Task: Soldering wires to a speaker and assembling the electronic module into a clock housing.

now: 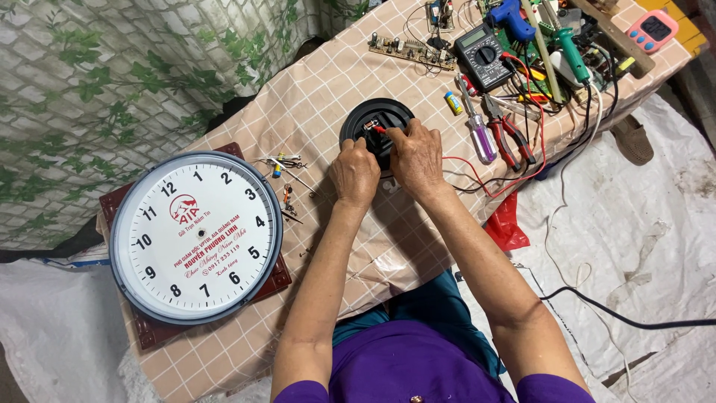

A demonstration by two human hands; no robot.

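Both hands, left hand (355, 173) and right hand (416, 155), grasp the black round part (365, 119), right of the wall clock (195, 236).

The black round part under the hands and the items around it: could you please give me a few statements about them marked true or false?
1. Both hands, left hand and right hand, are on the black round part. True.
2. The wall clock lies face down. False: its white dial with numerals faces up.
3. The multimeter lies farther from the person than the black round part. True.
4. The screwdriver lies left of the clock. False: it lies right of the hands, beside the red-handled pliers.
5. The table has a bare wooden top. False: a checked tablecloth covers it.
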